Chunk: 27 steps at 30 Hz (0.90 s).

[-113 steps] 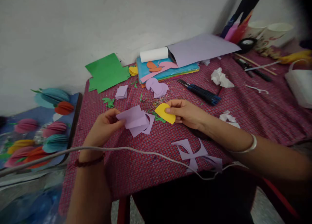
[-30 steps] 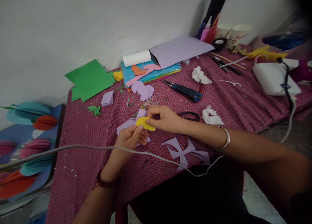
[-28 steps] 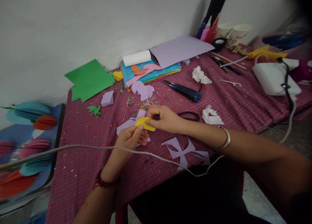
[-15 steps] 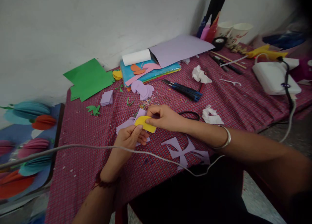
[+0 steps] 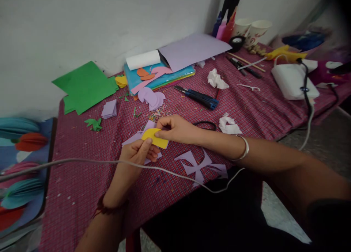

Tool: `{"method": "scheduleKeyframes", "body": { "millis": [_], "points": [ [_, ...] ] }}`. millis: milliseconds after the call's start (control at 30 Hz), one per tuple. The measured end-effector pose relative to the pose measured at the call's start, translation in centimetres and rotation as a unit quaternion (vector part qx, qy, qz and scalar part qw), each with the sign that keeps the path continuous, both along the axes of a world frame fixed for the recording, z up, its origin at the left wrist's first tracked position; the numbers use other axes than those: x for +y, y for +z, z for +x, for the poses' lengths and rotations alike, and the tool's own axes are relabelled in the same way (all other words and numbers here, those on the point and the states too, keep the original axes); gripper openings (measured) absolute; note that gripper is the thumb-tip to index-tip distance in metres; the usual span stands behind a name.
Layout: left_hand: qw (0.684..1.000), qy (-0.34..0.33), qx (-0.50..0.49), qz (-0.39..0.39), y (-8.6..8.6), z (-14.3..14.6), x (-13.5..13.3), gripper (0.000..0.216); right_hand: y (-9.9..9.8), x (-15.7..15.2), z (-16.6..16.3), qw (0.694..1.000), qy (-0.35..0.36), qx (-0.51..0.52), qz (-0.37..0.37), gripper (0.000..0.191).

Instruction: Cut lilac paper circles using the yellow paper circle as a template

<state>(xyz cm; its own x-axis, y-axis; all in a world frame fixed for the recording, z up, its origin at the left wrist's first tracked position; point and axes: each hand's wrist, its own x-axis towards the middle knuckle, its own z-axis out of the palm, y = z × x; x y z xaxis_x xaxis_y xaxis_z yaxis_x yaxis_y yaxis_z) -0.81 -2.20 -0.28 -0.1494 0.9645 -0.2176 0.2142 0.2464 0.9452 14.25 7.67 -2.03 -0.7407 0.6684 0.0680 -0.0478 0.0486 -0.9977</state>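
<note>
Between both hands is a yellow paper piece [image 5: 154,139] with a rounded top edge, and a sliver of lilac paper shows along its right side. My left hand [image 5: 137,151] pinches its lower left with thumb and fingers. From the upper right, the thumb and fingertips of my right hand [image 5: 175,129] grip the same piece. Lilac paper scraps [image 5: 133,138] lie beneath and behind my hands. Just beyond are lilac paper rounds [image 5: 151,98] and a heap of thin coloured shreds [image 5: 159,113]. A cut-out lilac offcut [image 5: 197,166] lies near the table's front edge.
A box cutter [image 5: 197,97] lies beyond my right hand, near crumpled tissues [image 5: 217,79]. Green sheets [image 5: 87,87] and a small lilac stack [image 5: 109,109] are at the left. A grey cable [image 5: 109,160] crosses low in front. Paper cups [image 5: 257,32] and a white box [image 5: 295,81] stand right.
The whole view has shifted, so the table and hands appear further left. Both hands keep their hold on the yellow paper, which shows slightly more of its face.
</note>
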Motion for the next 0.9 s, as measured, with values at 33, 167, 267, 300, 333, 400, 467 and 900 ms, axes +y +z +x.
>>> {"method": "scheduleKeyframes", "body": {
  "millis": [33,167,267,300,333,400,467,900],
  "points": [
    [1.000,0.006,-0.002,0.000,0.0,0.0,0.0,0.031,-0.1,0.0,0.0,1.000,0.002,0.003,-0.003,0.013],
    [0.999,0.045,-0.012,-0.002,-0.3,0.2,-0.1,0.029,-0.3,-0.1,-0.3,0.999,0.009,0.034,-0.037,0.008],
    [0.995,0.094,-0.031,0.004,-0.2,0.5,0.0,0.028,-0.1,-0.3,-0.3,0.992,-0.010,0.062,-0.108,0.022],
    [0.993,0.108,-0.040,0.006,-0.2,0.6,0.0,0.028,0.0,-0.4,-0.3,0.989,-0.017,0.064,-0.131,0.024],
    [0.991,0.121,-0.049,0.007,-0.1,0.7,0.0,0.027,0.2,-0.5,-0.3,0.987,-0.017,0.061,-0.149,0.021],
    [0.989,0.136,-0.055,0.011,0.0,0.7,0.1,0.027,0.4,-0.7,-0.1,0.984,0.012,0.035,-0.172,0.007],
    [0.989,0.143,-0.039,0.024,-0.1,0.6,0.1,0.029,0.6,-0.9,0.0,0.981,0.063,0.004,-0.186,0.013],
    [0.973,0.185,0.120,0.068,0.3,1.0,-0.6,0.032,0.3,-1.2,0.0,0.952,0.076,0.010,-0.296,0.020]
  ]
}}
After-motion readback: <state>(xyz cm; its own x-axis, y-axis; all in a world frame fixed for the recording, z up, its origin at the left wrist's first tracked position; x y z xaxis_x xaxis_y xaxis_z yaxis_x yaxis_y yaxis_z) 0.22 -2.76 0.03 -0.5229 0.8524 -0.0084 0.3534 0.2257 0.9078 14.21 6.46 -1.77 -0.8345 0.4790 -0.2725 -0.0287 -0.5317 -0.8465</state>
